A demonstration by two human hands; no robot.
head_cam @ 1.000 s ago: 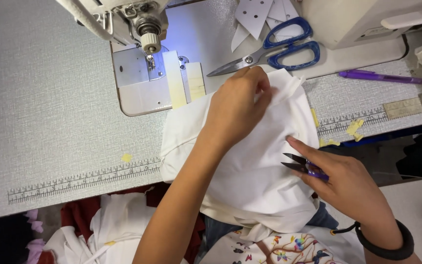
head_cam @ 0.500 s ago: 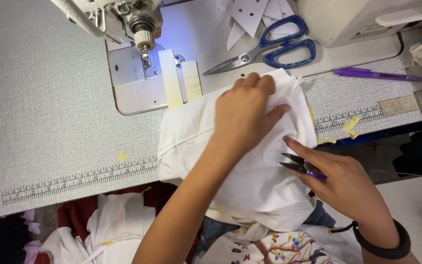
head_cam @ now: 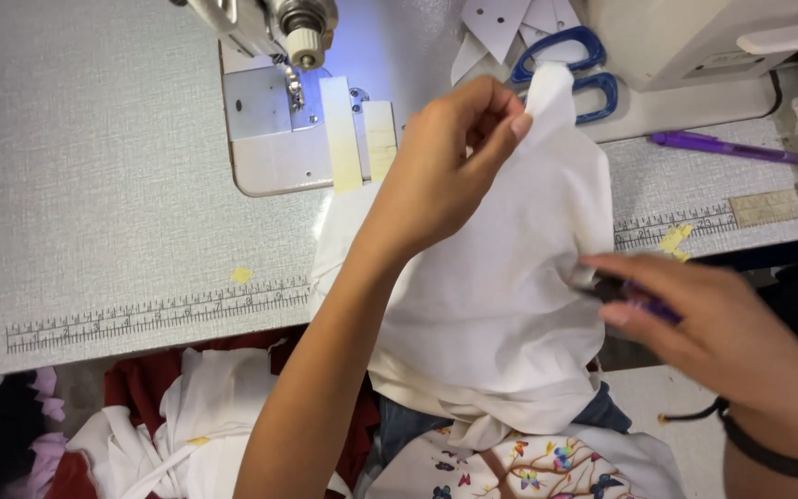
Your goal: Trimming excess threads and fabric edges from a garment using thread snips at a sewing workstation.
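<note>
My left hand (head_cam: 445,157) pinches the top corner of a white fabric piece (head_cam: 491,305) and lifts it off the grey table edge. The cloth hangs down over my lap. At the cloth's right edge, my right hand (head_cam: 704,323) grips small thread snips (head_cam: 625,294) with a purple handle, their tips against the fabric. A black band circles that wrist.
A sewing machine head and needle plate (head_cam: 274,111) stand at the back left, with tape strips beside the foot. Blue-handled scissors (head_cam: 584,69) and white cut pieces lie behind the cloth. A purple pen (head_cam: 722,146) lies right. Ruler tapes (head_cam: 159,312) run along the table front; fabric heaps lie below.
My left hand went from pressing flat on the cloth to pinching its top corner and raising it. The right hand with the snips shifted a little along the cloth's right edge.
</note>
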